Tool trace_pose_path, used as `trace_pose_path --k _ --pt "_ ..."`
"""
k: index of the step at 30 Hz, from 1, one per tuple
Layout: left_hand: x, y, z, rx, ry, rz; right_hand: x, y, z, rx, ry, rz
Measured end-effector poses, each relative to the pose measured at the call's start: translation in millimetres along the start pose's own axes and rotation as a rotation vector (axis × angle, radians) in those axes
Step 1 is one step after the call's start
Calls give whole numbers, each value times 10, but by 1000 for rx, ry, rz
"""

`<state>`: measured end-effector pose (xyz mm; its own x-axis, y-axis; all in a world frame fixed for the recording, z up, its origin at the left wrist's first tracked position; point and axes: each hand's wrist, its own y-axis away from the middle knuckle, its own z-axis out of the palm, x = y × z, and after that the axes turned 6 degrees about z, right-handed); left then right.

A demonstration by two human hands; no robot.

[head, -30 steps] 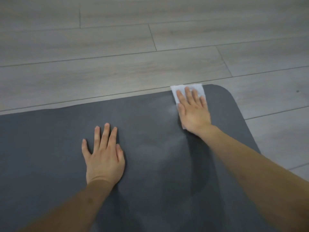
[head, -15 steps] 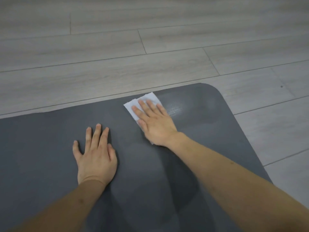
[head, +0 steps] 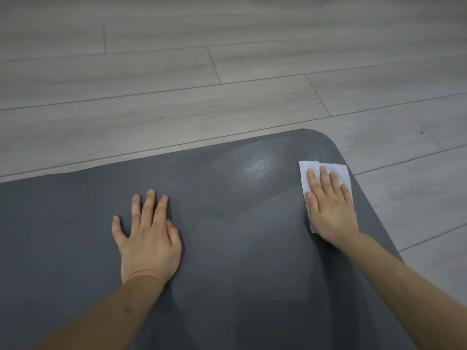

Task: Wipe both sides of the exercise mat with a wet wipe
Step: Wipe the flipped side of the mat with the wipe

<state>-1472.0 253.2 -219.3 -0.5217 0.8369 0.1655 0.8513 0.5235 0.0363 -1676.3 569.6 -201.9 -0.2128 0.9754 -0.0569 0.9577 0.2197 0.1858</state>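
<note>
Pressing flat with straight fingers, the right hand (head: 331, 208) pins the wet wipe (head: 326, 173) to the exercise mat (head: 227, 274); nothing is curled round the wipe, it is only held down by the palm and fingers. The wipe shows beyond the fingertips and along the thumb side of that hand, and it lies close to the mat's rounded corner, with the mat's edge just past the little finger. The left hand (head: 147, 238) is released too, spread open and resting on the mat well apart from the right one, apparently steadying it.

Several things could go wrong from here. With no grip on it, the wipe could bunch up or slip out from under the palm if the hand drags faster than the damp sheet follows. So near the edge, a stroke toward the little-finger side may carry the wipe onto the wooden floor (head: 177, 97), picking up dirt. A shiny damp patch (head: 257, 168) between the two hands suggests uneven wetting, so dry strips may be missed. The underside is probably still to do, and flipping a damp face down onto the floor could soil it.
</note>
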Motion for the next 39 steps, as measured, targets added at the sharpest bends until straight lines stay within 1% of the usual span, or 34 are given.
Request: trace_pose_path --k 3,5,6,8,10,11,12,13,14,15,16,17,19,21,22,23,26,28,29,31,33,34,36,37,38,39 --pt "-1 1 -3 2 10 -6 -288 -371 -75 3 -18 22" --pt "-3 0 -4 21 17 -8 -733 -627 -103 17 -44 9" --pt "-7 -4 -7 29 27 -12 -1043 -672 -81 26 -49 -28" --pt "-13 -10 -5 40 47 -26 -1759 -502 0 16 -65 -183" --pt "-26 -2 10 51 49 -35 -2355 -75 140 -23 -45 -443" --pt "-34 1 13 56 50 -40 -2502 112 177 -45 -29 -557" --pt "-39 7 10 57 50 -43 -2505 179 203 -50 -16 -631" --pt "-43 6 8 55 46 -40 -2392 128 191 -44 -6 -652" --pt "-47 4 7 52 37 -38 -2213 12 187 -2 7 -621" --pt "-49 -1 7 47 25 -33 -1980 -140 181 50 24 -544" --pt "-40 -8 7 39 16 -26 -1721 -322 158 107 50 -437" --pt "-29 -7 4 28 9 -23 -1462 -493 111 118 71 -310" --pt "-19 -11 -6 13 -2 -20 -1162 -708 14 52 34 -123" --pt "-17 -24 -16 -3 -5 -19 -1292 -713 -30 33 -17 -40" --pt "-16 -19 -18 -8 -5 -20 -1491 -646 -20 40 -30 -51" --pt "-18 -15 -19 -4 -3 -19 -1728 -553 20 32 -33 -113" --pt "-34 -14 -20 -6 5 -9 -2358 -46 175 -9 -18 -463" --pt "-42 -9 -15 -12 8 -1 -2286 267 203 -29 30 -607" --pt "-42 -8 -21 -14 11 -2 -2087 352 232 -20 31 -628" --pt "-40 -14 -41 -16 11 -9 -1569 390 216 16 45 -551" --pt "-30 -11 -50 -17 8 -11 -1094 157 149 56 87 -365" --pt "-16 -7 -53 -20 6 -9 -962 6 104 44 83 -254" --pt "-4 -8 -56 -29 6 -9 -1017 -197 69 28 17 -80" --pt "-6 -9 -55 -34 7 -11 -1190 -189 67 33 -3 -46" --pt "-8 -7 -55 -38 7 -12 -1414 -109 83 40 1 -62" --pt "-9 -7 -56 -40 6 -11 -1654 36 141 49 8 -139"
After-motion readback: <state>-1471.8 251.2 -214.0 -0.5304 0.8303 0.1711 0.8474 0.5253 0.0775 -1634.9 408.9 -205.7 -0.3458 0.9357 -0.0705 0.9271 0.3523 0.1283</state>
